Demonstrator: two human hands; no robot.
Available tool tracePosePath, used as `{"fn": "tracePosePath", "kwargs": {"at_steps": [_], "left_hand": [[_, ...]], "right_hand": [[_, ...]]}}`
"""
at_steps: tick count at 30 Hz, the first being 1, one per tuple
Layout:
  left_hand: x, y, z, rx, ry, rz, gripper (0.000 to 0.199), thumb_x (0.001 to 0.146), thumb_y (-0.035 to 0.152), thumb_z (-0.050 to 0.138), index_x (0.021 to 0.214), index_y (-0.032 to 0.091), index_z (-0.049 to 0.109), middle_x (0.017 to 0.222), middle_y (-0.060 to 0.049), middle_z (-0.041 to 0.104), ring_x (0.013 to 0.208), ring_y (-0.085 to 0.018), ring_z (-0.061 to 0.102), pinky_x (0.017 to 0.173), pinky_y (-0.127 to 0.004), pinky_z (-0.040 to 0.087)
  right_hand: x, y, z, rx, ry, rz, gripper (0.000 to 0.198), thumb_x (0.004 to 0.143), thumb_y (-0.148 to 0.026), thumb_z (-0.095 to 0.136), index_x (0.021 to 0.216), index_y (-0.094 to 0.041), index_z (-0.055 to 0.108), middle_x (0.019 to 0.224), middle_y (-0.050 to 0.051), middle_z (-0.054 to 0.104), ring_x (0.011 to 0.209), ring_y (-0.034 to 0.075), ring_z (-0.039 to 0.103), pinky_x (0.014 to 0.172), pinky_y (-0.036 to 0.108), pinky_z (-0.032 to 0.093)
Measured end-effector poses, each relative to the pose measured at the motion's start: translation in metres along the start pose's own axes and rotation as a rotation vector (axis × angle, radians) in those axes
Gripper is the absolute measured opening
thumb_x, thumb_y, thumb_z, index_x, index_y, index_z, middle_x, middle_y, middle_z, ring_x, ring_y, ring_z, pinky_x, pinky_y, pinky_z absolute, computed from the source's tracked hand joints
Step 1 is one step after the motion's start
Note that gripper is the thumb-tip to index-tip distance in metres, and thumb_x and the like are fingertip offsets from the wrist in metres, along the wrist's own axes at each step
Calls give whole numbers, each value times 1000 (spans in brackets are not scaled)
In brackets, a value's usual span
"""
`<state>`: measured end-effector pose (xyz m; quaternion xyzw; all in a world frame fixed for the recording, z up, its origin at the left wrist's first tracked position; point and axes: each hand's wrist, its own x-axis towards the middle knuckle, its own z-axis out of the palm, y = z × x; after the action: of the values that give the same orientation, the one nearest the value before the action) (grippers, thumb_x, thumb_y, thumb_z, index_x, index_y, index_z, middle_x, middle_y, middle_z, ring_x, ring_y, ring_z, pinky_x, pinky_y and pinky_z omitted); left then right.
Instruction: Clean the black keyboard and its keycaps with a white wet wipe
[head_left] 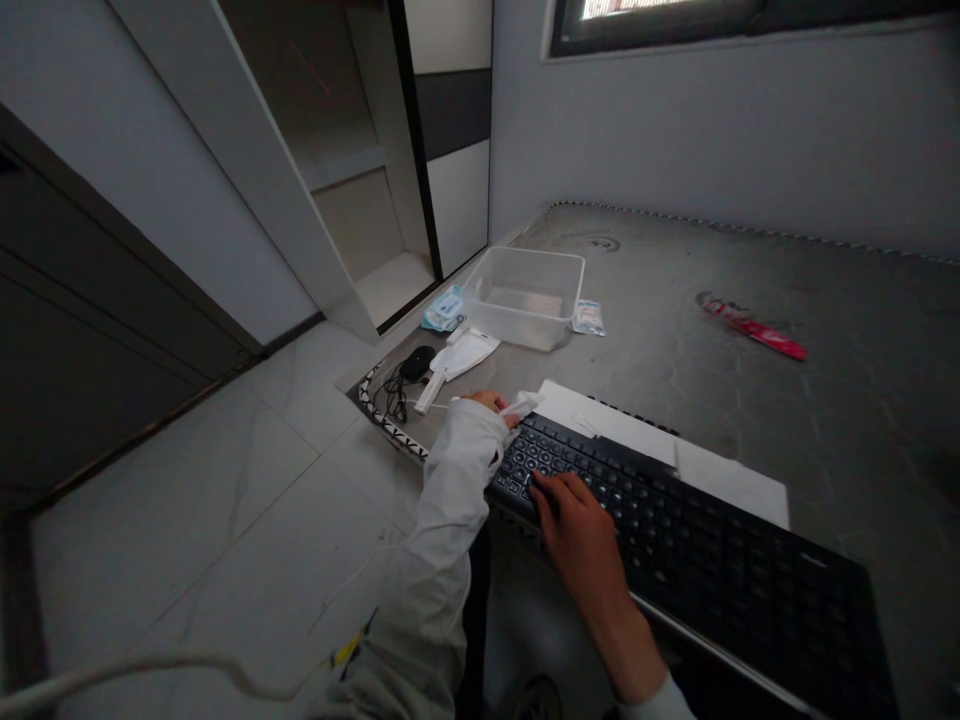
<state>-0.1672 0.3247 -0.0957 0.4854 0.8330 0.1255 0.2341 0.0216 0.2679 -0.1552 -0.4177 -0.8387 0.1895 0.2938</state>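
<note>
Pale wall [720,130] at the back, tiled floor [247,500] down the left. Tall cupboard [459,110], standing open beyond the floor. Broad grey mat [652,280], trimmed with black-and-white edging. Along the mat's near side, slanting toward the lower right, a long black keyboard [697,525]. Just beyond it, flat white sheet [731,478]. Farther back, near the cupboard, clear plastic box [517,325].

Right hand [581,515] over the keyboard's left part, fingers curled, thumb and fingertips down at the keys; cannot tell whether gripping anything. Left hand [489,400], below a pale sleeve [461,470], closed on a crumpled white cloth [523,403] at the keyboard's far left corner.

Red packet [757,330] well apart on the right. Between left hand and box, white scoop [466,353], with a black mouse [417,363] just beside. Blue packet [444,309] left of the box; smaller pale packet [589,318] to its right.
</note>
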Motion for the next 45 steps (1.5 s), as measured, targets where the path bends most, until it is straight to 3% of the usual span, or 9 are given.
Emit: {"fn": "tracePosePath", "kwargs": {"at_steps": [8, 26, 33, 45], "left_hand": [[-1, 4, -1, 39, 3, -17, 23, 77, 43, 71, 88, 23, 69, 86, 0, 74, 79, -19, 65, 68, -30, 40], [2, 1, 3, 19, 13, 17, 28, 76, 44, 70, 91, 20, 69, 93, -6, 78, 82, -21, 68, 70, -32, 41], [2, 1, 4, 24, 36, 1, 22, 74, 44, 71, 82, 24, 67, 89, -3, 77, 85, -22, 69, 71, -32, 42], [2, 2, 4, 39, 28, -10, 22, 73, 44, 70, 83, 25, 67, 88, -1, 77, 82, -20, 68, 69, -30, 40]], "right_hand": [[2, 5, -1, 66, 7, 51, 24, 98, -22, 53, 110, -14, 72, 98, 9, 71, 85, 23, 71, 80, 38, 59], [-1, -2, 2, 16, 5, 45, 24, 98, -18, 52, 112, -13, 71, 99, 10, 71, 87, 23, 70, 82, 38, 58], [-1, -1, 3, 48, 31, 71, 22, 98, -19, 54, 110, -15, 71, 98, 9, 71, 86, 23, 71, 81, 36, 58], [0, -1, 3, 92, 64, 97, 21, 98, -21, 54, 109, -17, 72, 95, 8, 71, 83, 21, 70, 79, 34, 58]]}}
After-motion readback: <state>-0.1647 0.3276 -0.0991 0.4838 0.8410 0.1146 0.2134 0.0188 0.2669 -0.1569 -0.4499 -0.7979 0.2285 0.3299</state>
